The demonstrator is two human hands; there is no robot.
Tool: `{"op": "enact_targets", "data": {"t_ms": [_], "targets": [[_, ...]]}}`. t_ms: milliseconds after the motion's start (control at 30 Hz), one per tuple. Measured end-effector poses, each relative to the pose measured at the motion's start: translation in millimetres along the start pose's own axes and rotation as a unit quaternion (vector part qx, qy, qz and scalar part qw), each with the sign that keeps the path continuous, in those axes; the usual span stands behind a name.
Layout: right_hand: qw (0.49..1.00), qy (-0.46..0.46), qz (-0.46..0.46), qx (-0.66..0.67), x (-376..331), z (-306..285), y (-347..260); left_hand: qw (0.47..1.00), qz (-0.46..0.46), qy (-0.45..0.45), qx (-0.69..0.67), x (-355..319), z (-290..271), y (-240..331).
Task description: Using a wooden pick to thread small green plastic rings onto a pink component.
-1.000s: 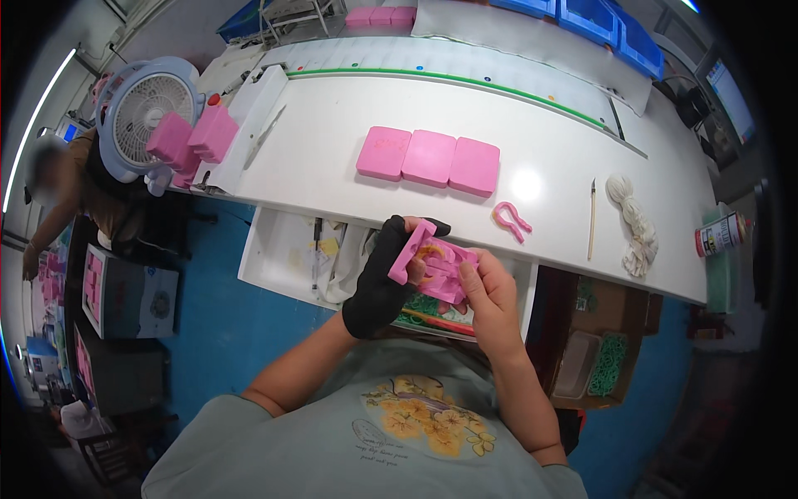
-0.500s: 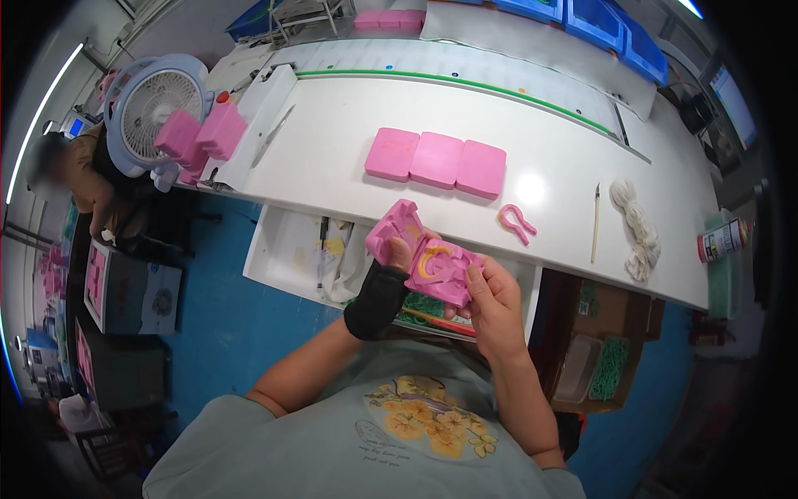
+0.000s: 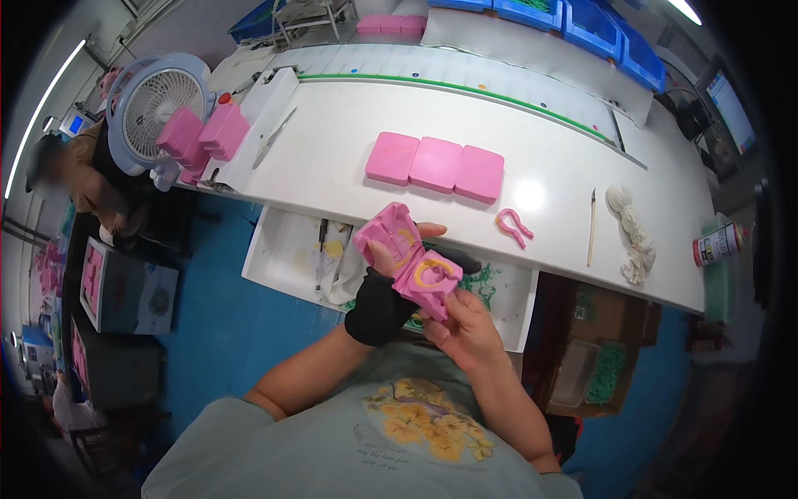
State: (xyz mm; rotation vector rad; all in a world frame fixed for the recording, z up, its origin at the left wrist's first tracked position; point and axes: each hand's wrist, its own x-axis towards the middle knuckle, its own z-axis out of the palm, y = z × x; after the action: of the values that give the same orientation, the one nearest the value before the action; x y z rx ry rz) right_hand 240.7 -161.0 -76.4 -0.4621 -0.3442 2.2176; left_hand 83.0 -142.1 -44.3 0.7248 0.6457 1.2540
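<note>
left hand (image 3: 384, 287) gloved, fingers curled, gripping; right hand (image 3: 465, 320) bare, gripping, forearms converging.

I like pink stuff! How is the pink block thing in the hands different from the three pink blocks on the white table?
The pink mould in the hands is split open, two halves tilted apart; the three pink blocks lie flat and shut in a row. The open mould shows yellow curved shapes inside; the blocks show only plain pink tops. The left hand, in a black glove, and the right hand hold the mould; nobody touches the blocks. All are pink.
</note>
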Motion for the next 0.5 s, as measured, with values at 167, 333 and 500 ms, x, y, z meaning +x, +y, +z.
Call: {"op": "enact_targets", "data": {"t_ms": [167, 333, 500], "targets": [[0.994, 0.062, 0.005, -0.091, -15.2, 2.0, -15.2, 0.992, 0.017, -0.015, 0.123, 15.6, 15.1, 0.6], [0.822, 0.162, -0.082, -0.540, -45.1, 35.3, -75.1, 0.973, 0.083, -0.139, 0.163, 46.1, 26.7, -10.9], [0.102, 0.374, -0.428, -0.817, -84.8, 10.3, -196.2, 0.957, 0.116, -0.230, 0.133, 106.2, 48.8, -14.5]]}}
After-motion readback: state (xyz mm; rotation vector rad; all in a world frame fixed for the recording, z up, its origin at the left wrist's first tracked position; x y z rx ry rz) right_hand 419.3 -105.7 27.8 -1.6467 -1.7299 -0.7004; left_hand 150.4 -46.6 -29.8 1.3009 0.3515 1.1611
